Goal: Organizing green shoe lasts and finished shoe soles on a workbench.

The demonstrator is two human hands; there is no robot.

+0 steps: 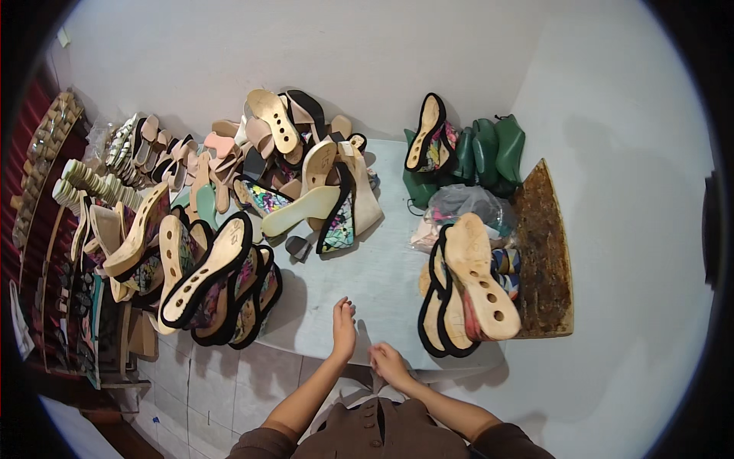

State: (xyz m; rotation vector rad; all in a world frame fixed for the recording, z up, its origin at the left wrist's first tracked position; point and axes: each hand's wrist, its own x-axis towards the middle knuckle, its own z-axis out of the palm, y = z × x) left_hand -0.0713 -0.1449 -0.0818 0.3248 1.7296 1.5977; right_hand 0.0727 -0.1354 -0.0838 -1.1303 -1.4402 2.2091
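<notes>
My left hand point(344, 329) is raised over the front of the pale blue table, palm turned inward, with its fingers stretched out and nothing in it. Just to its right, at the table's front edge, my right hand point(390, 364) has its fingers curled in; whether they hold anything is hidden. Nearest to the right hand is a stack of wedge shoe soles with black edging point(432, 314), topped by a bare tan wedge sole with holes point(474, 264). Left of my left hand stands a group of patterned wedge soles, a black-edged one point(208, 271) foremost.
Mixed sandals and wedges point(310, 164) are heaped at the back left, with a pale loose insole point(302, 212). Green shoe lasts point(484, 149), a clear plastic bag point(462, 205) and a worn brown board point(547, 260) are at the right. A shoe rack point(50, 145) stands far left.
</notes>
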